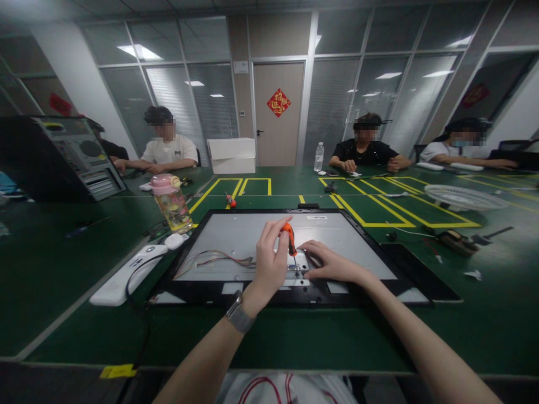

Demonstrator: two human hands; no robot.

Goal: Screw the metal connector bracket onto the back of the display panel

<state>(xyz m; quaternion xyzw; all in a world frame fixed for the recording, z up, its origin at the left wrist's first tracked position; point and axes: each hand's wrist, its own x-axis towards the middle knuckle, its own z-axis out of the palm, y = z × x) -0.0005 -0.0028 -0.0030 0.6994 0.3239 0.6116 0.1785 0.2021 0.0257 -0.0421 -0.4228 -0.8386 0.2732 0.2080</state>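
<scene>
An orange-and-black screwdriver (pixel 289 238) stands nearly upright over the back of a flat display panel (pixel 236 230), its shaft pointing down at a small metal bracket (pixel 302 262). My left hand (pixel 272 252) is closed around the handle, palm against its side, wearing a watch at the wrist. My right hand (pixel 330 262) rests on the panel right of the shaft, thumb and fingers apart beside the bracket. Whether its fingertips touch a screw is too small to tell. Thin coloured wires (pixel 223 258) run across the panel to the left of the bracket.
At left are a white power strip (pixel 128 275), a pink-lidded bottle (pixel 170 202) and a computer case (pixel 63 157). A dark flat panel (pixel 421 272) and a tape dispenser-like object (pixel 457 242) lie right. Several people sit across the green table (pixel 337 342).
</scene>
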